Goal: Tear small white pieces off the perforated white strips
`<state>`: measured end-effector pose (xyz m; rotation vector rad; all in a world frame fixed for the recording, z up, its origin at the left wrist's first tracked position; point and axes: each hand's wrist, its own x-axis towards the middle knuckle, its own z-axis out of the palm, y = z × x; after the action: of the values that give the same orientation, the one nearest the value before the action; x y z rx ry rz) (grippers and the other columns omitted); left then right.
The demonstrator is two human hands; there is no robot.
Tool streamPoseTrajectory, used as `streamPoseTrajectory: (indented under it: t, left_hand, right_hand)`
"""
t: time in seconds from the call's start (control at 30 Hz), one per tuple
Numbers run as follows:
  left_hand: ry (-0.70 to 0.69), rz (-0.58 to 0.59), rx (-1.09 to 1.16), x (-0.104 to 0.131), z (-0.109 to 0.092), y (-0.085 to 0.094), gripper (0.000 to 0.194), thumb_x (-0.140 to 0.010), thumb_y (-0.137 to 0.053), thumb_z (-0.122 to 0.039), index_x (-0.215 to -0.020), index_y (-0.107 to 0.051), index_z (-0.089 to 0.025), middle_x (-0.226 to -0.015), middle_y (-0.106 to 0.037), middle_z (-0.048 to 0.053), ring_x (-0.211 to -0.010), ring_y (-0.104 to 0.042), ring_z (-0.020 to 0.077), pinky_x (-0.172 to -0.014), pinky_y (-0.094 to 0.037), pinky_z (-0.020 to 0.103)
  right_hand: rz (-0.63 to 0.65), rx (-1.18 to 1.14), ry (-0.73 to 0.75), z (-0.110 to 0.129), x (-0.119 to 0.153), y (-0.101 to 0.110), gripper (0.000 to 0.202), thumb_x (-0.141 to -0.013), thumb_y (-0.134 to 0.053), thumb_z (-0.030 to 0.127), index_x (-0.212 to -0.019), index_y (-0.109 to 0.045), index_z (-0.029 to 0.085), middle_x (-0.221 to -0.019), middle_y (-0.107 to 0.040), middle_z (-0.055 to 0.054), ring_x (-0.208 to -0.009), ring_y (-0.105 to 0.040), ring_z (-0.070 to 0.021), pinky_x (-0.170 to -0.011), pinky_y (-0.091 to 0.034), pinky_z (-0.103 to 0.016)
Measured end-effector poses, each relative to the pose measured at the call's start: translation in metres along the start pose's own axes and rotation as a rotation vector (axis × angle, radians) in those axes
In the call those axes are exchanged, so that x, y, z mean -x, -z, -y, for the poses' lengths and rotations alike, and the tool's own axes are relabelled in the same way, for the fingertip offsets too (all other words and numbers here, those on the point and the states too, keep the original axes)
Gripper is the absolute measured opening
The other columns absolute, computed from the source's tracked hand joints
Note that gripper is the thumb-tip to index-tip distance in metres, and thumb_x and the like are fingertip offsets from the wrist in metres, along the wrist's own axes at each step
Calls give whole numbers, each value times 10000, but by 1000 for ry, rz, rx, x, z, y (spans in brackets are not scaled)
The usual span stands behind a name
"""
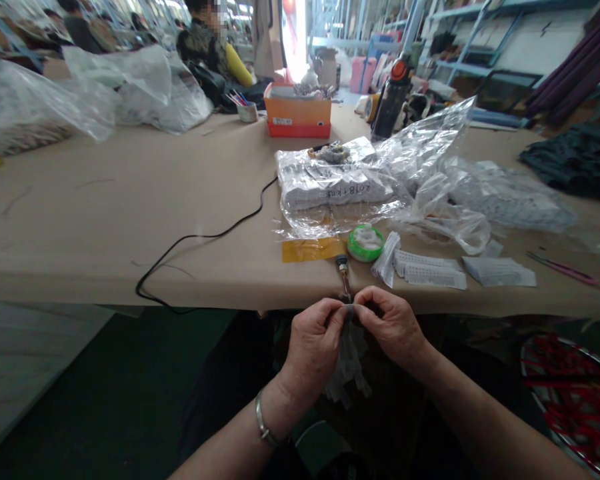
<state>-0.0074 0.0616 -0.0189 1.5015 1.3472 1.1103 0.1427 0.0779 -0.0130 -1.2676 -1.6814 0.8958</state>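
**Two hands pinch a small bundle at the near edge**

The left hand (314,343) and the right hand (390,323) meet just below the near edge of the surface (105,220). Both are closed, fingertips pinching the top of a pale, see-through bundle (349,363) that hangs down between them. A small tool with a dark tip (343,272) lies on the surface just beyond the hands. A green round tub (365,242) sits a little farther, beside white label strips (430,269).
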Motion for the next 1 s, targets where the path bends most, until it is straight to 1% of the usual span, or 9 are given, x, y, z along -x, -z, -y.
streamPoseTrajectory:
  t: [0.3,0.57,0.63,0.7,0.77,0.8,0.87,0.93,1.0]
  left_hand:
    - [-22,-22,-5,-4,3,-2,136,-841,-559,-211,-772,-664,-163,-673,-635,-21,-619,-543,84,-611,-419,165]
    - [-19,-40,-7,-10,2,-2,145,-841,-560,-224,-754,-660,-166,-668,-646,-21,-613,-553,87,-601,-421,164]
    - [-25,-30,-5,-7,1,-2,148,-842,-562,-236,-755,-662,-168,-667,-647,-19,-610,-555,91,-600,-424,170]
    - [-32,-9,8,-1,0,0,148,-843,-561,-244,-767,-666,-172,-675,-652,-14,-613,-562,99,-599,-430,179]
    - [-19,21,15,5,1,2,155,-843,-559,-251,-766,-668,-173,-671,-654,-6,-614,-572,111,-598,-439,192]
    - [-6,42,14,8,3,3,159,-843,-559,-256,-765,-671,-174,-676,-660,0,-621,-582,119,-605,-448,200]
    - [23,67,5,11,9,4,137,-830,-578,-258,-814,-691,-182,-751,-693,16,-696,-622,143,-671,-473,219]
    - [55,51,-3,13,16,5,171,-806,-610,-251,-942,-700,-198,-919,-718,36,-862,-646,176,-802,-475,247]
    - [82,9,-5,14,22,4,264,-786,-630,-243,-1042,-684,-208,-1040,-705,46,-986,-627,197,-894,-449,270]
  right_hand:
    - [-5,33,49,-4,-2,1,108,-811,-547,216,-716,-583,179,-644,-550,38,-597,-503,-116,-571,-386,-196]
    - [-25,17,46,-5,-4,-2,134,-846,-550,233,-730,-592,181,-641,-564,35,-593,-518,-121,-568,-400,-200]
    - [12,4,63,-3,1,1,112,-865,-555,236,-780,-606,182,-681,-594,26,-624,-550,-129,-592,-424,-201]
    - [58,42,113,0,8,8,74,-872,-582,241,-904,-616,184,-752,-626,14,-669,-583,-139,-628,-449,-209]
    - [78,163,202,1,14,19,119,-881,-601,252,-979,-603,185,-774,-625,4,-675,-589,-148,-638,-459,-228]
    - [61,250,258,0,16,26,104,-892,-594,253,-970,-600,185,-768,-617,-2,-676,-584,-155,-645,-461,-244]
    - [-26,456,374,-4,16,40,84,-916,-556,247,-935,-607,184,-789,-608,-29,-742,-581,-189,-707,-468,-296]
    - [-139,683,437,-11,14,51,142,-914,-542,240,-1016,-614,173,-951,-624,-87,-939,-561,-262,-846,-445,-398]
    - [-196,876,426,-20,10,57,263,-888,-571,225,-1142,-591,162,-1167,-580,-127,-1140,-457,-336,-968,-355,-508]
